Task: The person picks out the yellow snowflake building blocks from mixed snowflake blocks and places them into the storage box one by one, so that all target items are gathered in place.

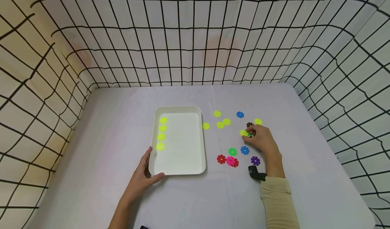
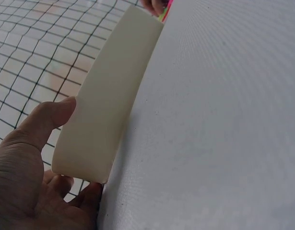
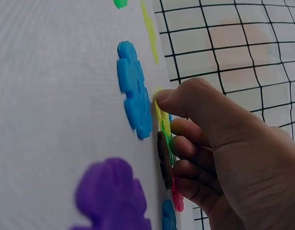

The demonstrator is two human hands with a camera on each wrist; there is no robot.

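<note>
A white rectangular tray (image 1: 182,173) lies on the table, with several yellow notched plastic discs (image 1: 161,137) in a column along its left side. My left hand (image 1: 141,178) grips the tray's near left corner. Its thumb lies against the near wall (image 2: 97,105), its fingers round the corner. To the right of the tray, my right hand (image 1: 262,141) pinches a yellow disc (image 1: 243,133) between thumb and fingers, low over the table. Right by those fingers lie a green disc (image 3: 167,139) and a brown disc (image 3: 163,160), partly covered by the hand in the head view.
Loose discs lie about the right hand: blue (image 1: 244,150), purple (image 1: 255,160), green (image 1: 232,151), red (image 1: 221,159) and pink (image 1: 230,161), plus several yellow ones (image 1: 220,124) beyond. Black wire mesh (image 1: 186,49) borders the white table (image 1: 115,120) at the back and sides.
</note>
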